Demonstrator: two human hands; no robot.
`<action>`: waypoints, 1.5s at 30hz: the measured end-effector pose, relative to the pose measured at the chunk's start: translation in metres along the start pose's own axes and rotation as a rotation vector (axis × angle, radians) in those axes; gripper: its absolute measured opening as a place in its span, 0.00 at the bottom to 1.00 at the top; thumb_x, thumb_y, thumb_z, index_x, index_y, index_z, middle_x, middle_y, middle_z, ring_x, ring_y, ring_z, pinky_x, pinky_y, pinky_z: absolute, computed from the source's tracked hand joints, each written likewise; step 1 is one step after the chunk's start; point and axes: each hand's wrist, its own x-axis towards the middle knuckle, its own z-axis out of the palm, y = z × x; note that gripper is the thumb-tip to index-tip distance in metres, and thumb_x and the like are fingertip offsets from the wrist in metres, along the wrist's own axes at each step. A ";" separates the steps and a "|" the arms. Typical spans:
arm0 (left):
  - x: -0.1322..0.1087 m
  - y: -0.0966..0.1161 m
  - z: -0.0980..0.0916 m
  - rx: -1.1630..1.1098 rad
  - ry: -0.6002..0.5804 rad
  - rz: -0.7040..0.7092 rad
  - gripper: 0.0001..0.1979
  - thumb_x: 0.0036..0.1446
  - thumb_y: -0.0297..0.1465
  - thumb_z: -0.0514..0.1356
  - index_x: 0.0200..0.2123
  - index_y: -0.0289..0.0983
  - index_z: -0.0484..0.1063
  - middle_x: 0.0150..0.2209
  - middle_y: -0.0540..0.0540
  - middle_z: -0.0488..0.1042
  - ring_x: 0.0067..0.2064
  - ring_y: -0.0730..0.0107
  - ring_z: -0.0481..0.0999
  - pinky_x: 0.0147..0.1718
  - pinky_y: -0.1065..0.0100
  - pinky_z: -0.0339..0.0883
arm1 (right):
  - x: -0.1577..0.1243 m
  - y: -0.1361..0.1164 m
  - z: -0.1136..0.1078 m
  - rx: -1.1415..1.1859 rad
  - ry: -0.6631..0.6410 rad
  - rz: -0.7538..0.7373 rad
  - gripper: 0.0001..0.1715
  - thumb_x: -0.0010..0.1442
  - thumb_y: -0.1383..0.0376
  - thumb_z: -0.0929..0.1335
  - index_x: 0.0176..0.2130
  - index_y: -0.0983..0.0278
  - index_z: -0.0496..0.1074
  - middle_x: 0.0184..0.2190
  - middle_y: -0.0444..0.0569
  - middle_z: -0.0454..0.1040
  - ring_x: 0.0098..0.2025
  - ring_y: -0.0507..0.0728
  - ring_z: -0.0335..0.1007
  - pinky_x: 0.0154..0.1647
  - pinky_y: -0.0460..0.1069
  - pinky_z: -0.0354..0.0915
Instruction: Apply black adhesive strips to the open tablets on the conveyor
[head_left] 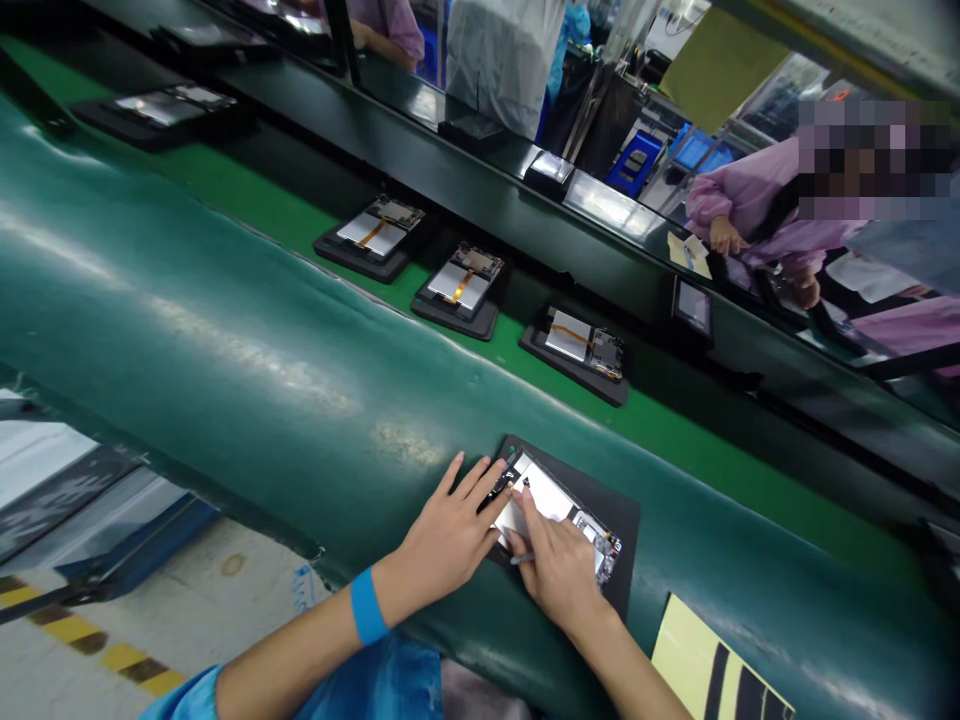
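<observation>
An opened tablet, its silvery battery and circuit board exposed, lies on a black foam pad in front of me. My left hand, with a blue band at the wrist, has its fingers stretched out. Its fingertips rest on the tablet's left edge. My right hand is over the tablet, index finger pressed down on the battery near the left hand's fingertips. A thin grey tool pokes out from under its curled fingers; most of it is hidden, so its kind is unclear.
Beyond the green padded ledge, several opened tablets, such as one tablet, sit on pads along a green belt. A yellow sheet with black strips lies at right. People in pink work across the line.
</observation>
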 end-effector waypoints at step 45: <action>-0.007 0.017 0.007 -0.043 0.023 -0.087 0.29 0.69 0.42 0.54 0.66 0.31 0.63 0.70 0.33 0.60 0.70 0.44 0.59 0.70 0.42 0.43 | 0.016 0.005 -0.021 0.111 -0.186 -0.029 0.41 0.75 0.63 0.55 0.74 0.75 0.26 0.41 0.59 0.83 0.29 0.58 0.78 0.31 0.50 0.72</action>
